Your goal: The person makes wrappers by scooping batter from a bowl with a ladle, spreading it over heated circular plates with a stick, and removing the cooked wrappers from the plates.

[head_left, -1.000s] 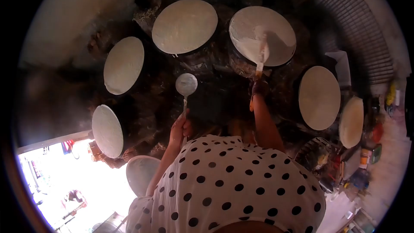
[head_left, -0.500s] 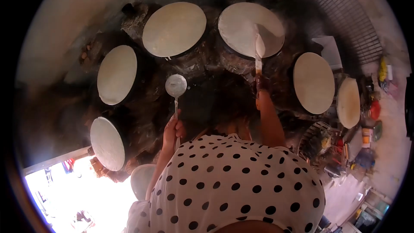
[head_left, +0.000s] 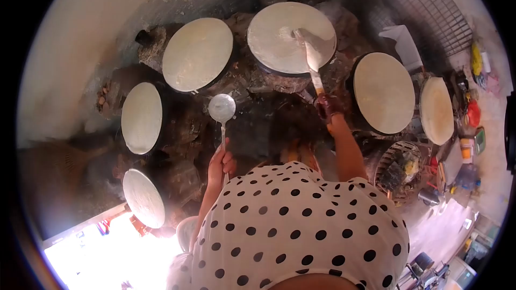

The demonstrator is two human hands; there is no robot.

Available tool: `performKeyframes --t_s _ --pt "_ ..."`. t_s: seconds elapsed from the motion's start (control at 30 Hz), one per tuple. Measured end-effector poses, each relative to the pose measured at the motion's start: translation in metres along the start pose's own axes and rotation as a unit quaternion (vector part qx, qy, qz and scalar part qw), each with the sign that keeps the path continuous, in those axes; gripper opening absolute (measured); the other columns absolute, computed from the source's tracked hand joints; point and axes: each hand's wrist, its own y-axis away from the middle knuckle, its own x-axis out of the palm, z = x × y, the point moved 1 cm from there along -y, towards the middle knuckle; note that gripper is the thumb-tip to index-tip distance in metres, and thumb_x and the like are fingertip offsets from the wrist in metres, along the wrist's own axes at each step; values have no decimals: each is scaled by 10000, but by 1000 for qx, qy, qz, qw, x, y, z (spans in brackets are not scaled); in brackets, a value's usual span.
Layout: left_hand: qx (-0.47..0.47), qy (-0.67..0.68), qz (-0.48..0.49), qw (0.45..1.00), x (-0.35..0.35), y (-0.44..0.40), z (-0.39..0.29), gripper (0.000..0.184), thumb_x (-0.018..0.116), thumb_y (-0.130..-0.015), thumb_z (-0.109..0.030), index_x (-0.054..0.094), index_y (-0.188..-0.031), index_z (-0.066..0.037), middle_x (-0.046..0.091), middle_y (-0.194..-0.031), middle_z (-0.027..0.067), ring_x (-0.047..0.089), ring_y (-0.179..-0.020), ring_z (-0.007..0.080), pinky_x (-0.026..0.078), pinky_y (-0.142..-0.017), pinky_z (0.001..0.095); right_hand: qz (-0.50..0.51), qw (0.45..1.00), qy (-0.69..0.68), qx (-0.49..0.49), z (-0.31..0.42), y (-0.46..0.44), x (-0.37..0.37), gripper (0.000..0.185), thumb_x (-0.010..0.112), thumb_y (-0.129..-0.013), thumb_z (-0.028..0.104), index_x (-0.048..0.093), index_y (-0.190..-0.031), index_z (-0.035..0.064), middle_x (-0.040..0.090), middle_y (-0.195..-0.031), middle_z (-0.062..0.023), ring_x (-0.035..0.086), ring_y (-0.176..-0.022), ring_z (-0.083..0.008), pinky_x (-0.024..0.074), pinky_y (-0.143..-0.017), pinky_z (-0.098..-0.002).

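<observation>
My left hand is closed around the handle of a metal ladle, whose round, whitish bowl is held out over the dark middle of the hearth. In my right hand is a flat spatula coated in white batter. Its far end rests on the batter-covered round griddle at the back. A greyer, thinner patch shows on that griddle's right side, beside the spatula. Left of it lies another round griddle spread with a pale layer.
More pale-covered round griddles curve around me: one at left, one at lower left and one at right. A round piece sits farther right. Nearby is a wire basket; a metal grid leans behind.
The view has swung, so the left griddles sit lower and the right ones higher. The spatula has shifted on the griddle, and the grey patch looks smaller. My left hand still holds the ladle.
</observation>
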Motion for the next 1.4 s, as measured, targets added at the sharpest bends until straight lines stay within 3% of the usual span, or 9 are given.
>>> performKeyframes --t_s 0.33,0.47,0.77,0.8,0.93,1.1,1.3,1.33,1.4 --pt "-22 17 12 1000 57 -32 9 347 335 -997 -194 420 -1328 -130 316 -617 -53 308 -437 46 312 -415 209 128 992 -7 -11 9 12 8 264 602 -829 308 611 -681 89 556 -554 -46 545 -477 -126 399 -408 -306" --pt "-3 -5 45 999 70 -37 8 345 326 -999 -197 419 -1326 -139 304 -612 -55 302 -436 45 310 -426 208 -21 969 83 -232 -44 -87 -73 284 615 -816 311 584 -652 83 515 -486 -35 450 -337 -149 324 -324 -317" --pt "-17 2 57 998 73 -54 8 336 333 -1001 -207 421 -1320 -144 309 -608 -56 302 -435 49 304 -423 217 -33 985 144 -88 95 -35 -23 279 531 -891 356 649 -899 103 628 -657 -70 545 -437 -178 395 -393 -360" --pt "-6 0 69 998 75 -53 7 334 335 -1002 -211 425 -1317 -145 313 -613 -57 304 -436 49 305 -423 217 -157 894 238 -345 66 -52 -24 275 503 -906 320 637 -995 97 642 -709 -99 576 -509 -209 440 -470 -368" --pt "3 -39 20 999 81 -46 6 320 343 -1001 -227 442 -1296 -153 322 -619 -64 303 -439 47 298 -418 211 -277 792 460 -292 26 -39 12 402 400 -941 288 502 -1290 119 628 -1063 -160 628 -886 -308 502 -765 -411" --pt "-70 -27 42 996 75 -52 5 323 352 -999 -233 443 -1299 -154 323 -616 -76 299 -438 33 274 -413 194 -74 948 204 -233 56 -60 34 428 466 -877 432 591 -1190 168 613 -1117 -153 574 -1037 -359 451 -905 -397" --pt "-46 -82 12 996 79 -52 6 362 355 -996 -234 409 -1341 -137 312 -618 -61 302 -433 47 289 -409 210 -154 904 323 -234 25 -43 8 428 333 -954 259 399 -1360 140 450 -1344 -174 469 -1216 -299 372 -1015 -406" --pt "-57 -72 30 995 73 -57 9 365 360 -994 -230 412 -1341 -131 322 -622 -56 310 -436 52 301 -412 216 -229 732 496 -407 35 -45 7 429 372 -953 270 407 -1354 122 547 -1199 -164 547 -1102 -286 433 -908 -404" --pt "-57 -90 23 994 70 -60 8 365 362 -993 -232 416 -1339 -130 330 -625 -56 313 -435 50 307 -413 219 -148 731 629 -219 64 -24 10 412 434 -953 341 539 -1253 80 655 -1035 -146 643 -935 -288 495 -758 -414"
